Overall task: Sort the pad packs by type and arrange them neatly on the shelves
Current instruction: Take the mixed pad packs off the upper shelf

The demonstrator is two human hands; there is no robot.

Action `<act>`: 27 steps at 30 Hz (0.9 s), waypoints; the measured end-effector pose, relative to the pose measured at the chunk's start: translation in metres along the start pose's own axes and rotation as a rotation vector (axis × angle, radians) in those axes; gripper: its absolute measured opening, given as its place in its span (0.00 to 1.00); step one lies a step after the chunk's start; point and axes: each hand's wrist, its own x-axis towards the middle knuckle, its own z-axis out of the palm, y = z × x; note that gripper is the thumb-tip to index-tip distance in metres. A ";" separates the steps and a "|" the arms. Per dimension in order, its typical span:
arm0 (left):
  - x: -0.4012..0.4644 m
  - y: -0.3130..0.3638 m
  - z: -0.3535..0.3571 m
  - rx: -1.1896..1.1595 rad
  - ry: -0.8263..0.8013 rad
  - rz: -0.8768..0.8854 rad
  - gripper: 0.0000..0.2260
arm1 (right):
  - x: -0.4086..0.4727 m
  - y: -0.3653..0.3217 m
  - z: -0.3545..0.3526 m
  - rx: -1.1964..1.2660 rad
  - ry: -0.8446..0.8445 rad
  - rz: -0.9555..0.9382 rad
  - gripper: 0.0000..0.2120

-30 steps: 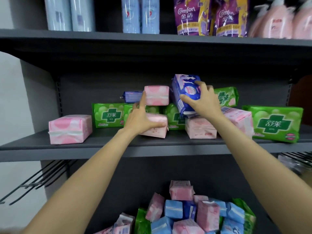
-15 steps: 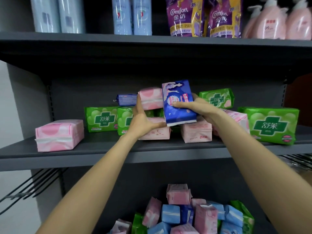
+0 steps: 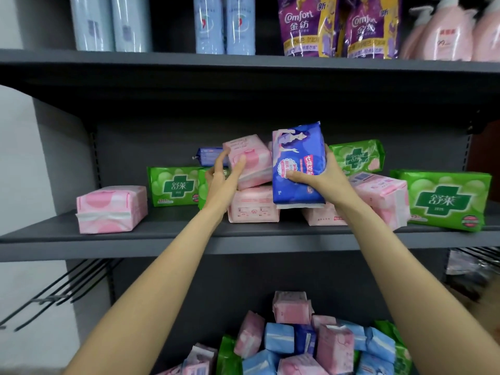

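Note:
My right hand (image 3: 319, 177) grips a dark blue pad pack (image 3: 297, 163), upright and lifted clear in front of the middle shelf (image 3: 162, 243). My left hand (image 3: 224, 177) holds a tilted pink pack (image 3: 250, 161) that sits on top of another pink pack (image 3: 253, 204). Green packs (image 3: 174, 185) stand behind at left, with more green packs (image 3: 443, 201) at right. One pink pack (image 3: 112, 208) lies alone at the shelf's left end. A small blue pack (image 3: 208, 156) lies at the back.
A mixed heap of pink, blue and green packs (image 3: 311, 345) lies on the lower shelf. The top shelf (image 3: 243, 63) holds bottles and purple Comfort bags (image 3: 305, 25). Black wire hooks (image 3: 62, 290) stick out at lower left. More pink packs (image 3: 381, 196) lie behind my right wrist.
My right hand has pulled the blue pack off the pile and turned it upright toward me. My left hand moved from the lower pink pack up to the upper one, which tilted.

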 end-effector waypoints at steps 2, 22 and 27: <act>0.008 0.003 -0.001 -0.052 0.002 -0.028 0.15 | 0.000 -0.001 0.000 0.088 -0.001 0.012 0.48; -0.016 -0.002 -0.003 -0.387 0.034 0.063 0.29 | -0.035 -0.011 0.008 0.143 -0.065 -0.224 0.41; -0.038 0.014 -0.002 -0.389 0.130 0.254 0.30 | -0.052 -0.009 0.013 0.156 -0.002 -0.265 0.45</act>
